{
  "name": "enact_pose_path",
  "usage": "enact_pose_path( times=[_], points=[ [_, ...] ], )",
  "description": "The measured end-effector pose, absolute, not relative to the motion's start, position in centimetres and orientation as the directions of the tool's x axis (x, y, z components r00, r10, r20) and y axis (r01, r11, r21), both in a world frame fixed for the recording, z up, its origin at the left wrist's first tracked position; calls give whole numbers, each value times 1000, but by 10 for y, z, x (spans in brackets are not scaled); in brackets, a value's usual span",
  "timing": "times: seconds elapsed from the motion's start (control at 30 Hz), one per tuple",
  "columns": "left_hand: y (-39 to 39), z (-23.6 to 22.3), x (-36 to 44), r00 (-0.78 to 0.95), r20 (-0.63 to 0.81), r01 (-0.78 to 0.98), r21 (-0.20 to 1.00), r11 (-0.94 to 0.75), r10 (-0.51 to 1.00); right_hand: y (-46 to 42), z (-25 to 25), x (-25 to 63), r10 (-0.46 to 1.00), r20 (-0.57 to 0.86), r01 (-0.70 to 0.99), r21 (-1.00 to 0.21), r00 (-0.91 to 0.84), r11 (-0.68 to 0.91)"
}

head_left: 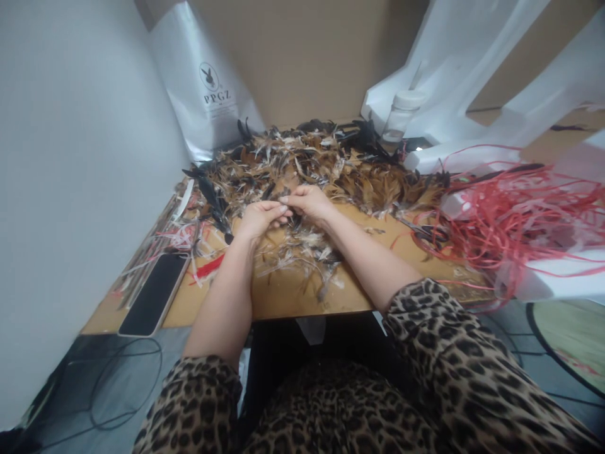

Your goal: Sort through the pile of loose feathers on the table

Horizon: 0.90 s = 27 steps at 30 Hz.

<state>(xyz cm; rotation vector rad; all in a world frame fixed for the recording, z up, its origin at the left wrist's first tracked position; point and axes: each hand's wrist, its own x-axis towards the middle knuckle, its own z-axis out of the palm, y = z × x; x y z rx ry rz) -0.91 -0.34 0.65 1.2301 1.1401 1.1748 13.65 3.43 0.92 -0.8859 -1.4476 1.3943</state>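
My left hand (pixel 263 219) and my right hand (pixel 309 203) meet at the near side of a feather heap (pixel 307 157), brown, black and cream in colour. Both are closed, thumbs and fingertips pinched together almost touching. A small brownish feather shows at the fingertips; its lower part is hidden by the fingers. Below my hands, pale wispy feathers (pixel 307 247) lie loose on the board tabletop (pixel 278 296). A long black feather (pixel 210 192) rests left of my left hand.
A phone (pixel 154 295) lies at the left edge near thin sticks and a red strip (pixel 209 267). Right are scissors (pixel 428 232) and tangled red ribbons (pixel 515 214). Behind stand a silver-white bag (pixel 208 88) and a clear jar (pixel 401 116). A wall rises at left.
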Motion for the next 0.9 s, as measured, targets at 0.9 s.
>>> enact_pose_path(
  times=[0.9],
  points=[
    [2,9,-8,-2,-79,-423,903,71,997,24,6,130,798,530,319,-733,-286,601]
  ],
)
